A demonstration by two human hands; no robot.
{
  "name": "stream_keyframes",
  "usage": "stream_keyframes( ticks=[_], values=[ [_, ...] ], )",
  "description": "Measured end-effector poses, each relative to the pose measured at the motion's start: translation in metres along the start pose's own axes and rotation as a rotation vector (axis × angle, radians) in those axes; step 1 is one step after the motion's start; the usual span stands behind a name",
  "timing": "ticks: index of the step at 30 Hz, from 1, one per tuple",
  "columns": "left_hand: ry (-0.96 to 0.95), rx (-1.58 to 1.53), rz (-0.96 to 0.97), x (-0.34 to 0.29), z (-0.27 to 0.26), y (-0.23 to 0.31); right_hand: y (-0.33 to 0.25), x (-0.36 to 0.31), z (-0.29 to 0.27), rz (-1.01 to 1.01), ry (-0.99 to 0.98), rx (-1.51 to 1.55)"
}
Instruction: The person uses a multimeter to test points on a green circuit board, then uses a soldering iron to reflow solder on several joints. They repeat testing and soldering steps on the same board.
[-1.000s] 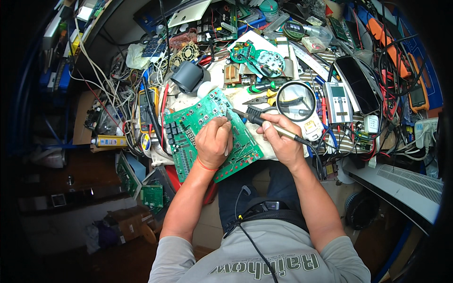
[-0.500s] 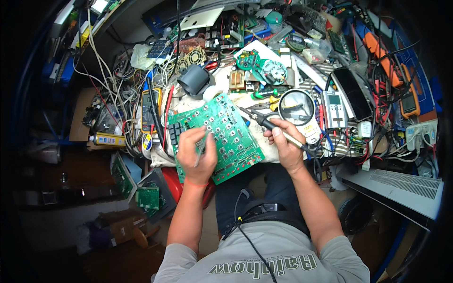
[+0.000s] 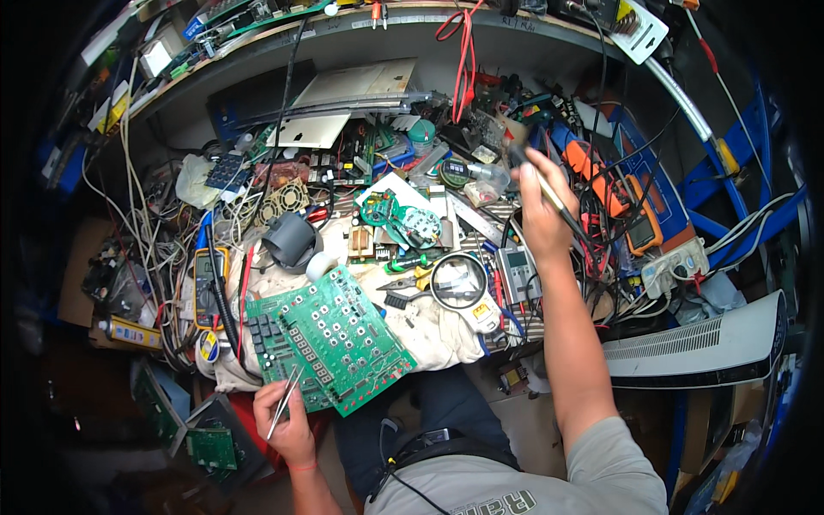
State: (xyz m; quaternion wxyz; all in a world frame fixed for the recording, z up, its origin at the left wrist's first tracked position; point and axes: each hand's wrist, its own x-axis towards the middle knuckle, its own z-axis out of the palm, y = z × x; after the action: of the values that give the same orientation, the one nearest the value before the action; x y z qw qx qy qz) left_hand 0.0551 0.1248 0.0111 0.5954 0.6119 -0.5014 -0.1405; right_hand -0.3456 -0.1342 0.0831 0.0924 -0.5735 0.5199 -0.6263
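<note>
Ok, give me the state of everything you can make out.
Green circuit board, component side up, overhanging the white cloth
Digit display, unlit
Left hand, closed on tweezers
Tweezers, pointing toward the board
Right hand, closed around soldering iron
Soldering iron, raised; heat unclear
Magnifier, unheld, lying down
Pliers, unheld

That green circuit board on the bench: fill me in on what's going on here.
A person's left hand holds metal tweezers, their tips over the near left part of the green circuit board, which lies on a pale cloth. The right hand holds a soldering iron well away from the board, beyond it and to its right. A round magnifying glass and pliers lie to the board's right.
</note>
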Motion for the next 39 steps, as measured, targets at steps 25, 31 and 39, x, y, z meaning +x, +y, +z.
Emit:
stream_keyframes(
  ticks=[25,31,39],
  values=[
    [0.004,-0.269,-0.143,-0.007,-0.015,0.023,0.177,0.129,0.083,0.910,-0.083,0.473],
    [-0.182,0.062,0.105,-0.003,0.011,0.063,0.171,0.123,0.077,1.267,-0.199,0.980],
    [-0.549,0.266,0.505,0.015,0.093,0.086,-0.004,0.006,-0.001,-0.002,-0.942,-0.485]
  ],
)
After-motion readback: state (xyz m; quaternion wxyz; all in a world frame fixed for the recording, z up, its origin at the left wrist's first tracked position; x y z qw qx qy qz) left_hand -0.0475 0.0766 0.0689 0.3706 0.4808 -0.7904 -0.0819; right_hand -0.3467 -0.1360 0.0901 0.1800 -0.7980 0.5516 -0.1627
